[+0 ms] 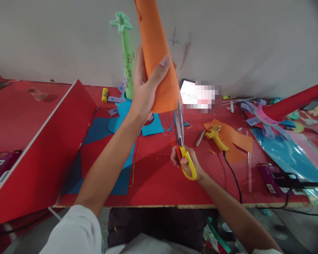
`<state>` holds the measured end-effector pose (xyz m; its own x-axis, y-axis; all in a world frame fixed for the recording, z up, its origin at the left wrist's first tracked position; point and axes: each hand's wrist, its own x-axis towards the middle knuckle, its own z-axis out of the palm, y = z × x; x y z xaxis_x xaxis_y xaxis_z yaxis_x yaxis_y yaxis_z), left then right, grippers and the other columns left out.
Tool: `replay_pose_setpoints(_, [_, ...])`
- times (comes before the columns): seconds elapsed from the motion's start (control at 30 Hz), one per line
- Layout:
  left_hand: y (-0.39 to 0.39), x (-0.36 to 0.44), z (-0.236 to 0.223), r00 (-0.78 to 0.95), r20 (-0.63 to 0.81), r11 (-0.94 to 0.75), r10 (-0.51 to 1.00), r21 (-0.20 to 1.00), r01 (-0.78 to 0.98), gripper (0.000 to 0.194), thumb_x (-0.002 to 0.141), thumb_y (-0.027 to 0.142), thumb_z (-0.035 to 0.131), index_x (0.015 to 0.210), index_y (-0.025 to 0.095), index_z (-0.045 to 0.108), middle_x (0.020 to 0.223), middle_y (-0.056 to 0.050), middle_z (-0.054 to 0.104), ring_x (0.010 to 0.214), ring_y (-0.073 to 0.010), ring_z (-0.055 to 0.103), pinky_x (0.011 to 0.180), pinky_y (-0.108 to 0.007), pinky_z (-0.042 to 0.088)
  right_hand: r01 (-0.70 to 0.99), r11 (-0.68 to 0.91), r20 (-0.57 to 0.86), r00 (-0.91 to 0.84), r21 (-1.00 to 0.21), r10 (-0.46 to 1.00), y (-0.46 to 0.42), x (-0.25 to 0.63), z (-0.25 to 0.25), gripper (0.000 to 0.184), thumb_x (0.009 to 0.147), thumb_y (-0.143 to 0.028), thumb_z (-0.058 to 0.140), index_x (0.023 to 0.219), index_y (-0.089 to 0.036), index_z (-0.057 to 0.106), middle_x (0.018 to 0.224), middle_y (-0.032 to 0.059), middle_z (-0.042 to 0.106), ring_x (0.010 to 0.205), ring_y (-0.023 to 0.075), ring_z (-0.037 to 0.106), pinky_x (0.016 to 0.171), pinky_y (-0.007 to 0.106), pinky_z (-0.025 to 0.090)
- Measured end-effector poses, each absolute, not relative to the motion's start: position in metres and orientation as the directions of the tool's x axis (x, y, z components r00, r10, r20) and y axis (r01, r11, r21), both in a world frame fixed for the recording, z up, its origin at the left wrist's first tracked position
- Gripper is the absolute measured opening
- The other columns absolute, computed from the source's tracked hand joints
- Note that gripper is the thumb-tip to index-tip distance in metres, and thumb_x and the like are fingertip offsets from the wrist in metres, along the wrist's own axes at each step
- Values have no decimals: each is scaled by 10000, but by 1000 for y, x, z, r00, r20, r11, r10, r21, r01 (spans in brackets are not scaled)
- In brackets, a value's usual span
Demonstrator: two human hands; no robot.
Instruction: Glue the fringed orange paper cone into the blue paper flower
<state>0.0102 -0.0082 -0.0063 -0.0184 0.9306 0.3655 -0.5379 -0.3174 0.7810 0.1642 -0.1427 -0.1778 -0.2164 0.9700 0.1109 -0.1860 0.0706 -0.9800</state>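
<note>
My left hand (151,81) is wrapped round an orange paper cone (159,42), holding it up over the table with its wide end down. In my right hand (187,160) is a pair of scissors (179,130) with yellow and red handles, blades pointing up. The blade tips meet the lower right edge of the cone; whether paper lies between them I cannot tell. Behind my left hand stands a green paper cone (127,60) with handwriting and a star-shaped top. Blue paper pieces (152,125) lie beneath my left wrist.
A yellow glue gun (216,137) with a black cord rests on orange paper scraps (241,141). Behind it is a lit phone (196,92). A red divider (58,137) rises at left. A purple power strip (271,180) and a red cone (296,102) are at right.
</note>
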Motion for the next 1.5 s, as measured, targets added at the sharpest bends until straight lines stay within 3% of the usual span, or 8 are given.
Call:
replay_pose_setpoints(0.27, [-8,10,-7,-4,191,-163,982,825,-542,224,992,428,810,1193,458,716,1162,-7,802,1389,-324,741,1042,-392,672,-161,69,103,-216,-985,971,-142,167,-179,770,760,-962,796,875,-223,613,638,-50,545,525,98,402,497,251,329])
replay_pose_setpoints(0.57, [-9,11,-4,36,460,-333,887,692,-640,129,1082,209,640,1072,334,614,940,2,681,1123,-253,810,970,-379,683,-145,35,61,-179,-989,982,-142,166,-179,773,718,-961,829,795,-228,596,589,-56,538,460,94,409,436,248,365])
replay_pose_setpoints(0.7, [-5,5,-5,123,477,-300,870,711,-637,156,1156,338,544,1027,313,629,942,-10,709,875,-217,783,831,-346,673,-127,49,72,-188,-991,979,-143,164,-171,767,728,-953,831,778,-228,585,580,-51,546,448,93,426,426,244,352])
replay_pose_setpoints(0.83, [3,-2,-9,148,453,-272,879,733,-624,230,1098,477,601,1198,390,789,1075,-46,800,1063,-289,783,847,-378,676,-105,47,63,-156,-993,986,-144,163,-169,796,697,-989,814,765,-237,561,549,-59,532,424,91,408,425,254,356])
replay_pose_setpoints(0.97, [4,-2,-10,102,367,-240,925,770,-592,453,1023,515,686,1474,498,711,979,-40,804,1196,-346,762,826,-418,669,-120,73,94,-190,-990,977,-144,165,-174,769,751,-962,805,793,-227,582,590,-56,531,459,88,408,451,253,344])
replay_pose_setpoints(1.17, [1,2,-7,74,387,-286,919,785,-550,277,1032,488,688,1297,500,769,980,-11,805,1206,-292,746,820,-360,655,-148,118,151,-234,-982,961,-139,163,-173,779,776,-987,755,877,-235,579,664,-55,504,531,89,385,493,261,340])
replay_pose_setpoints(1.37, [8,0,-9,15,300,-237,954,782,-576,469,971,544,750,1430,609,682,1010,14,825,1390,-306,710,906,-389,693,-47,151,158,-251,-987,955,-138,162,-170,821,790,-1044,664,858,-231,571,684,-39,511,579,109,414,525,280,357])
replay_pose_setpoints(1.5, [7,0,-9,17,310,-238,951,763,-601,428,981,478,784,1393,567,707,1020,11,816,1329,-295,742,873,-342,686,-49,136,143,-237,-990,961,-138,163,-171,818,779,-1038,686,874,-234,573,677,-44,502,574,112,412,515,279,347])
